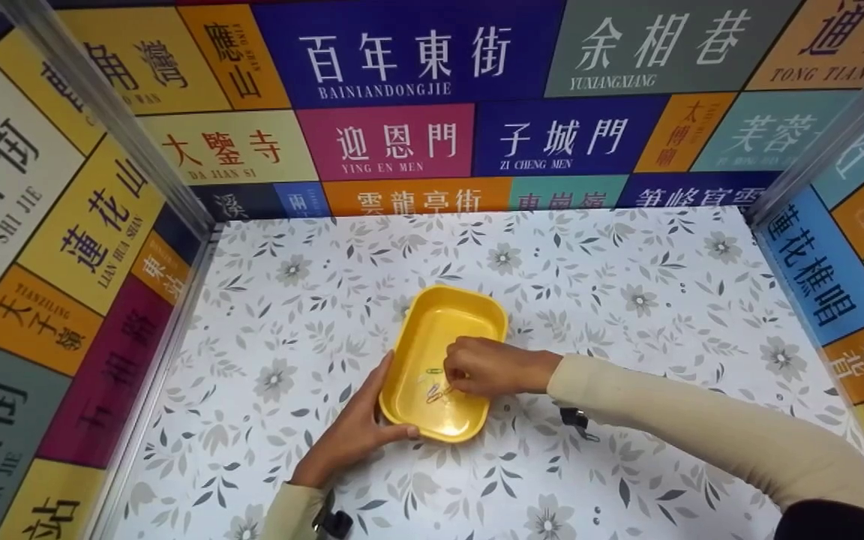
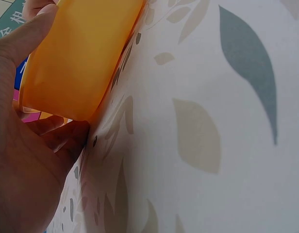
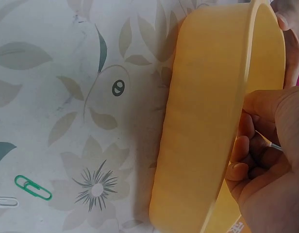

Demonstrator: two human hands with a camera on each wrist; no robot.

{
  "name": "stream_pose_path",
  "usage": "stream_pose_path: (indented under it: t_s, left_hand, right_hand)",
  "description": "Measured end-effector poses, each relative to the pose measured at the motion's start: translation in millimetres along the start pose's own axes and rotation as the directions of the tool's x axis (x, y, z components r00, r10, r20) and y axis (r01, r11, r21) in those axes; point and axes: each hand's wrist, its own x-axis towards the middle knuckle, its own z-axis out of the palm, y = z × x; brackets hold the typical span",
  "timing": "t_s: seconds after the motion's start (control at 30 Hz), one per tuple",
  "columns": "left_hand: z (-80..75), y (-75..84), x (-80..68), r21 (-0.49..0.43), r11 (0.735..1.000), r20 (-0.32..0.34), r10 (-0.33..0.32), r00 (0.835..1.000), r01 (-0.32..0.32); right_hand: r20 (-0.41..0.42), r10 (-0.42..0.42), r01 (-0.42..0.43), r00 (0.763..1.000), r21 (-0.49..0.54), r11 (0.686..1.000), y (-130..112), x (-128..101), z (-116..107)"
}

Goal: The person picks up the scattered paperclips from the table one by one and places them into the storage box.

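Paper clips (image 1: 436, 390) lie loose on the floor of the yellow tray (image 1: 432, 337), toward its near end, and that tray sits about mid-way across the flowered tabletop (image 1: 627, 300). From where I sit, my right hand (image 1: 488, 367) reaches over the tray's right rim with its fingers curled down into the tray; the right wrist view shows a thin wire (image 3: 268, 143) pinched between the fingertips (image 3: 237, 170), which I take for one of the clips. My left hand (image 1: 353, 427) is clamped on the tray's near left corner, thumb along the near wall and fingers up the left side, so the tray stays put.

To do this well, I judge the left hand should keep a firm hold on that corner, since the tray is light and would slide at a nudge. The pinch should stay at the fingertips and come up straight, clear of the rim, so the clip neither snags its neighbours nor catches the wall.

Outside the tray, to its right on the tabletop, a green paper clip (image 3: 33, 188) and a white paper clip (image 3: 5, 201) lie side by side. A black binder clip (image 1: 574, 420) rests near the tray's near right corner, under my right forearm; a careless sweep of the sleeve could drag it. Colourful signboard walls (image 1: 402, 142) close in behind the tray and on both sides.
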Motion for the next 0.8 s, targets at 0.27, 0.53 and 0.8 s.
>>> stream_pose_path:
  t_s: [0.27, 0.53, 0.8]
  left_hand:
    - [0.7, -1.4, 0.3, -0.015, 1.000, 0.001, -0.001, 1.000, 0.001]
    - [1.9, -2.4, 0.3, -0.015, 1.000, -0.005, -0.004, 1.000, 0.004]
    - [1.4, -3.1, 0.6, -0.028, 1.000, -0.010, -0.007, 1.000, 0.006]
  right_hand:
    - [-0.023, -0.047, 0.046, 0.999, -0.007, 0.999, -3.5, 4.4, 7.8]
    - [-0.036, -0.023, 0.022, 0.999, -0.030, 0.999, -7.7, -0.1, 1.5]
    - [-0.094, -0.011, 0.010, 0.995, -0.013, 1.000, -7.1, -11.6, -8.2]
